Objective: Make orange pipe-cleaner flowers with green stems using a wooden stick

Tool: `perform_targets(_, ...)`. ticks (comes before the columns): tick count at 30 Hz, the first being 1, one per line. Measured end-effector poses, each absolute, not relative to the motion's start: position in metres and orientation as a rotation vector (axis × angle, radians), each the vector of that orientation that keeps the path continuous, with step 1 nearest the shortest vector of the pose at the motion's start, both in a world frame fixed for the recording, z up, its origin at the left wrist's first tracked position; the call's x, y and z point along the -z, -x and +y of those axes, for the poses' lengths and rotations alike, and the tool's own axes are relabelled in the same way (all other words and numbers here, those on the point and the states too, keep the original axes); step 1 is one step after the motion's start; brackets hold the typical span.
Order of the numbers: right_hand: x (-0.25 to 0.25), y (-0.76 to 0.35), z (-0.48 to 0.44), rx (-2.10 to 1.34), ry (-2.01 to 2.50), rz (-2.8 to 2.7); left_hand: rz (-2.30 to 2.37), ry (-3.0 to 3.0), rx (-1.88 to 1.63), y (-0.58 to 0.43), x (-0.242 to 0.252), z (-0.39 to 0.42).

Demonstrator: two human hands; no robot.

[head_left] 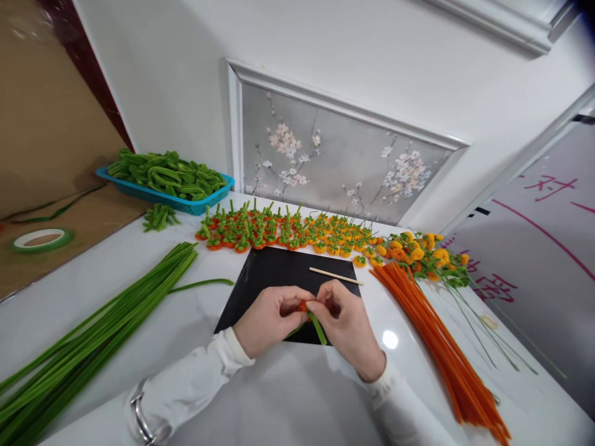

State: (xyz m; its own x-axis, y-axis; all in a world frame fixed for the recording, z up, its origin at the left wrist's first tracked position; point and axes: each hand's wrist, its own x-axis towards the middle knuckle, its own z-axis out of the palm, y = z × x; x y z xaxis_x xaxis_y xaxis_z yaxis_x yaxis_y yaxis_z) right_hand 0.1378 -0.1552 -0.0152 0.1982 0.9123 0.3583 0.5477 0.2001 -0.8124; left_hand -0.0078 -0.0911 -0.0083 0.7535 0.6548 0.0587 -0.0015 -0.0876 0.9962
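My left hand (275, 316) and my right hand (343, 322) meet over a black mat (279, 269). Both are closed in a pinch on a small orange pipe-cleaner piece (304, 306), mostly hidden by the fingers. A green pipe-cleaner strip (318, 328) hangs down from it between the hands. Just beyond my fingers a thin wooden stick (335, 275) lies across the mat. Behind the mat stand rows of small orange pumpkin-like pieces with green stems (251, 232), and yellow ones (334, 235) beside them.
Long green pipe cleaners (121, 316) lie at left, long orange ones (427, 334) at right. A blue tray (181, 201) of folded green pieces stands at back left, near a tape roll (41, 240) on cardboard. A yellow-orange pile (418, 251) with thin stems lies at back right.
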Motion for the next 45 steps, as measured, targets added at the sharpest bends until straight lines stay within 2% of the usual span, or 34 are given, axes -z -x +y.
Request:
perform_targets(9,0.017,-0.142,-0.151,-1.013,1.258,-1.138,0.610,-1.277,-0.692,0.009,0.006,-0.085)
perform_targets(13,0.020,-0.132,-0.153,-0.926,1.327,-1.240,0.608,-1.312,-0.798,0.010,0.006,-0.082)
perform_targets(17,0.017,-0.127,-0.156,-0.651,1.415,-1.396,0.581,-1.344,-0.749,0.009,0.004,-0.083)
perform_targets(21,0.014,-0.130,-0.158,-0.569,1.456,-1.463,0.603,-1.336,-0.730,0.009,0.004,-0.083)
perform_targets(35,0.009,-0.133,-0.155,-1.215,1.155,-0.932,0.686,-1.763,-0.820,0.009,0.010,-0.082)
perform_targets(39,0.016,-0.137,-0.153,-1.109,1.212,-1.017,0.661,-1.731,-0.820,0.011,0.009,-0.082)
perform_targets(45,0.019,-0.139,-0.156,-0.534,1.370,-1.330,0.645,-1.553,-0.729,0.012,0.008,-0.083)
